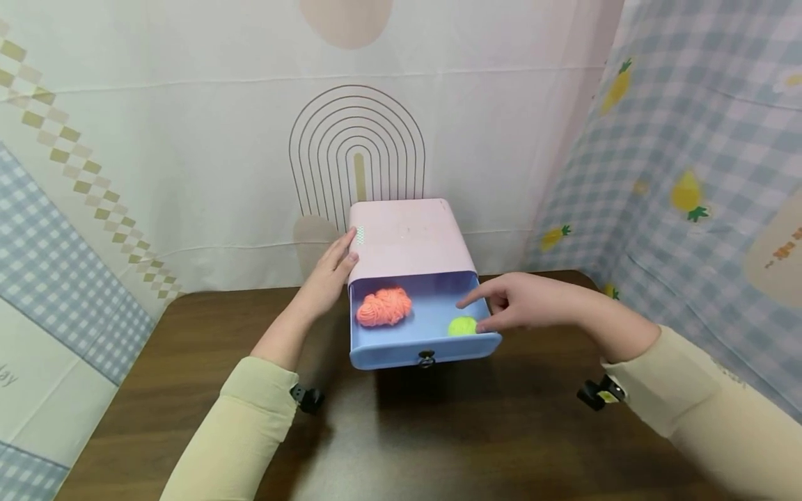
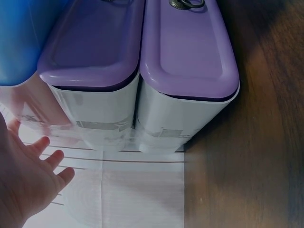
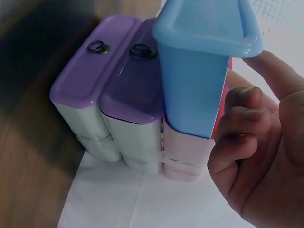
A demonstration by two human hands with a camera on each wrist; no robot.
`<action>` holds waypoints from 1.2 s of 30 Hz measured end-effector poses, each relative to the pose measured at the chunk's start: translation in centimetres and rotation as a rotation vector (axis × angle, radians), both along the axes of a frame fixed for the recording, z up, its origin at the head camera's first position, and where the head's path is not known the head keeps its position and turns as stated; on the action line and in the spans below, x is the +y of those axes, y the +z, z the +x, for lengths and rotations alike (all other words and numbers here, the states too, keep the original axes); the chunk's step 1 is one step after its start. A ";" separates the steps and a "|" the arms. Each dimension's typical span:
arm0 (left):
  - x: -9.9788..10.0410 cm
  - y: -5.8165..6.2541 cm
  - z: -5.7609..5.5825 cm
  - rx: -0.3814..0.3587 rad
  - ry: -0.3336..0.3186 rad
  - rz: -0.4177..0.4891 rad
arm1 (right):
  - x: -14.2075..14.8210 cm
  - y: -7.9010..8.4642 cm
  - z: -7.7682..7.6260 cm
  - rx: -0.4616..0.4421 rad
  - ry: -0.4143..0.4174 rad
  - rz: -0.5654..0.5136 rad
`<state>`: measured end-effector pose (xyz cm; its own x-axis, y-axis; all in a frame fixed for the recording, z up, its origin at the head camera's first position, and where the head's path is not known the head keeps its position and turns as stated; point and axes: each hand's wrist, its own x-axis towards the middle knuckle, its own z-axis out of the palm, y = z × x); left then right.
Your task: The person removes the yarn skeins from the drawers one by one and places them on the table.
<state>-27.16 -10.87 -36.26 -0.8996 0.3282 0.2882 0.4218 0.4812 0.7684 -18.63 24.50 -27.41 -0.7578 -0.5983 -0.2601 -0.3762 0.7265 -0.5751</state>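
Step in hand, by the look of it: loading the drawer, green piece going in or just set down.

Left grip (image 1: 327, 277): released, fingers straight, flat against the left wall of the pink case (image 1: 410, 236), bracing it. Left wrist view shows the same, palm (image 2: 23, 185) open beside the case wall, nothing held.

Blue drawer (image 1: 421, 346) pulled out toward the near edge of the counter (image 1: 188, 362), case standing at the counter's far edge, mid-width. Inside, left half: orange yarn bundle (image 1: 383, 306). Inside, front right corner: green round piece (image 1: 462, 325), apart from the yarn.

Right grip (image 1: 520, 300): over the drawer's right wall, forefinger stretched out, other fingers curled down beside the green piece. Contact with it hard to confirm; reads as touching or just off it rather than grasped. Right wrist view shows curled fingers (image 3: 237, 123) against the drawer's side, nothing clearly pinched.

Next move likely calls for: right grip clear of the drawer, then a straight push on the front by the ring pull (image 1: 426, 359), left grip holding the case so it doesn't slide back.

Count:
- yarn bundles: 1
- green pieces: 1
- open drawers: 1
- purple-fronted closed drawers (image 3: 90, 71) alongside, wrist views only: 2
- ring pulls seen: 3
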 end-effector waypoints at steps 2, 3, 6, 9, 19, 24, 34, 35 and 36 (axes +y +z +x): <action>-0.1 0.0 0.0 -0.002 0.002 -0.001 | -0.2 0.1 -0.4 -0.037 0.014 0.025; -0.1 0.0 0.0 -0.002 0.002 0.000 | -0.4 0.2 -0.5 -0.057 0.019 0.038; -0.1 -0.1 0.0 -0.001 0.003 0.002 | -0.7 0.4 -0.7 -0.115 0.036 0.075; 0.0 -0.1 0.0 -0.002 0.000 0.007 | -1.0 0.5 -0.9 -0.161 0.049 0.111; 0.1 -0.2 -0.1 -0.011 0.005 0.010 | -1.6 0.8 -1.1 -0.233 0.035 0.194; 0.0 -0.2 -0.1 -0.005 0.005 0.001 | -1.7 0.8 -1.2 -0.250 0.033 0.200; 0.0 0.0 0.0 0.006 0.001 0.000 | -1.7 0.7 -1.3 -0.230 0.048 0.191; 0.0 0.0 0.0 0.004 0.000 0.001 | -1.7 0.6 -1.3 -0.222 0.051 0.190; 0.0 0.0 0.0 0.001 0.000 0.001 | -1.7 0.6 -1.3 -0.213 0.054 0.191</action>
<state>-27.14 -10.89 -36.22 -0.8993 0.3278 0.2894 0.4225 0.4808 0.7683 -19.88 22.84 -26.79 -0.6427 -0.5613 -0.5215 -0.3030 0.8113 -0.4999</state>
